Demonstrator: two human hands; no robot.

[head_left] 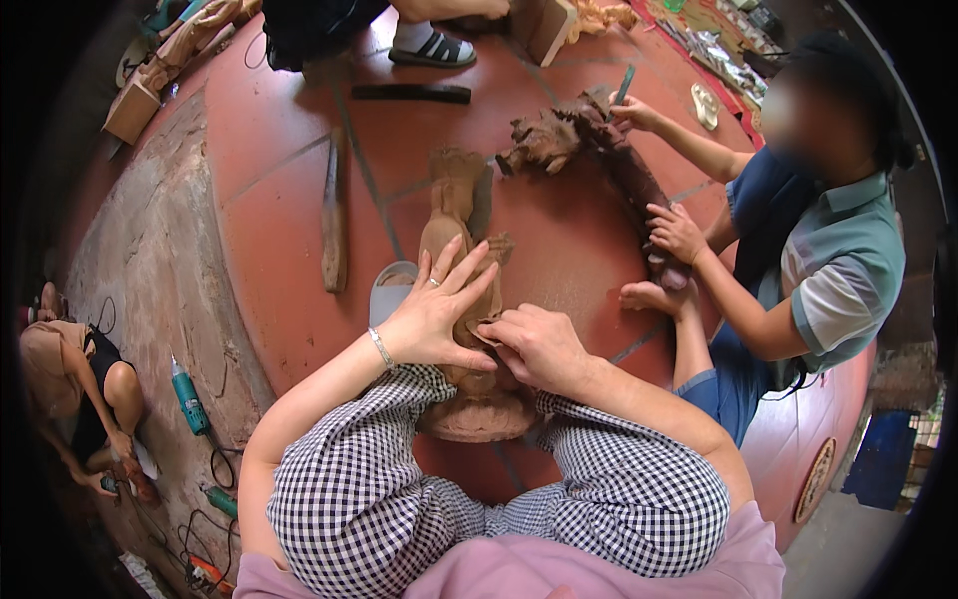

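Observation:
A brown wooden carving point(454, 195) lies lengthwise in front of me, its round base point(479, 417) between my knees. My left hand point(439, 309) rests on the carving with its fingers spread, a ring and a bracelet on it. Close beside it, my right hand point(539, 344) is closed, pinching a thin folded brown piece of sandpaper point(486, 331) against the carving. My hands cover the middle of the carving.
At the right a co-worker holds a long dark carved wood piece point(634, 175) and a slim tool point(624, 85). Wooden bars point(336, 215) lie on the red tiles point(269, 240). Left are a teal power tool point(187, 394) with cords and a crouching person point(90, 389). A sandalled foot point(429, 45) is ahead.

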